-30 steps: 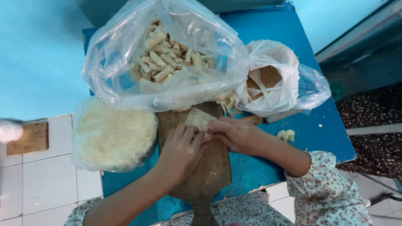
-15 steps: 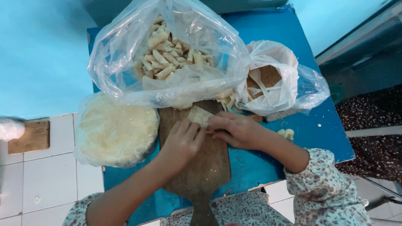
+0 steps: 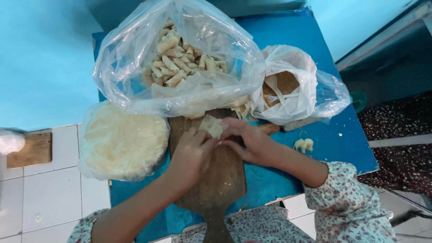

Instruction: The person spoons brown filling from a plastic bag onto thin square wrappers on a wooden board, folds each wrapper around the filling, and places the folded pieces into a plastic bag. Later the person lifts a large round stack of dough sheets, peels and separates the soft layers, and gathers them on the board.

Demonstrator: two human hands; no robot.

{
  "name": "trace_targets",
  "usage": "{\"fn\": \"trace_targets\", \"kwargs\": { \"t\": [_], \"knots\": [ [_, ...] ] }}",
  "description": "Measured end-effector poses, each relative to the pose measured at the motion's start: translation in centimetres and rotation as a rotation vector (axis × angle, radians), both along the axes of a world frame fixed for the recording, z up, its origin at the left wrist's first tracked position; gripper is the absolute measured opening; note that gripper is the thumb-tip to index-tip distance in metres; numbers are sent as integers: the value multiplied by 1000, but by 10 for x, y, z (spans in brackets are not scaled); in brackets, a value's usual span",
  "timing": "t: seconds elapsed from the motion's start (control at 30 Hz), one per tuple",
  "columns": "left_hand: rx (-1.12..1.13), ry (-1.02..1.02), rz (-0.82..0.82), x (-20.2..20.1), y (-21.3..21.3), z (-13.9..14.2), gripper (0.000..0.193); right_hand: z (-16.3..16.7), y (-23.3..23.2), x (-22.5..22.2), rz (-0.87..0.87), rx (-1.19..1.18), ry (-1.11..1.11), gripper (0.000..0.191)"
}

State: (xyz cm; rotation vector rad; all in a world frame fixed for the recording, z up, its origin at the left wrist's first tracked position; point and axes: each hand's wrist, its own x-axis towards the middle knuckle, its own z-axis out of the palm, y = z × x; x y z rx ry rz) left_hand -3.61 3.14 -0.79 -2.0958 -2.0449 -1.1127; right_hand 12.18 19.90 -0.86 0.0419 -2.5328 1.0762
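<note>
Left hand (image 3: 191, 155) and right hand (image 3: 249, 144) both curled over a pale wrapper (image 3: 212, 126), fingertips pinching its edges on a wooden board (image 3: 216, 180) at the near edge of the blue table (image 3: 333, 148). Behind the board, a clear bag of rolls (image 3: 180, 63); toward the left edge, a bagged stack of wrappers (image 3: 123, 141); toward the right edge, a white bag (image 3: 288, 85).

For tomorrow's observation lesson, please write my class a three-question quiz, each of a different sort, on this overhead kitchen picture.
1. True or false: both hands touch the pale folded dough wrapper on the brown wooden paddle board.
2. What lies nearest the left hand? A) round stack of pale wrappers in plastic B) white bag of brown filling
3. What fills the big clear plastic bag?

Key: 1 true. 2 A. 3 small pale rolled pastries; the right hand rolls another.
</note>
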Motion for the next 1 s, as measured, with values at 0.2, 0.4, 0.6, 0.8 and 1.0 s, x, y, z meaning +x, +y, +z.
{"fn": "trace_targets", "kwargs": {
  "t": [0.2, 0.4, 0.6, 0.8, 1.0],
  "knots": [
    [-59, -139, 25, -3, 2, 10, 18, 0, 1, -2, -22, -70, -54, 69],
    [26, -76, 50, -5, 5, 8, 19, 2, -3, -4, -64, 300, 163, 50],
    [12, 10, 6, -11, 6, -3, 18, 10, -1, -2, 39, 336, 180, 54],
    [48, 171, 5, -7, 2, -2, 23, 7, -5, -4, -36, 304, 168, 50],
    [21, 127, 56, -5, 2, 0, 15, 7, -5, -4, -1, 316, 211, 44]
  ]
}}
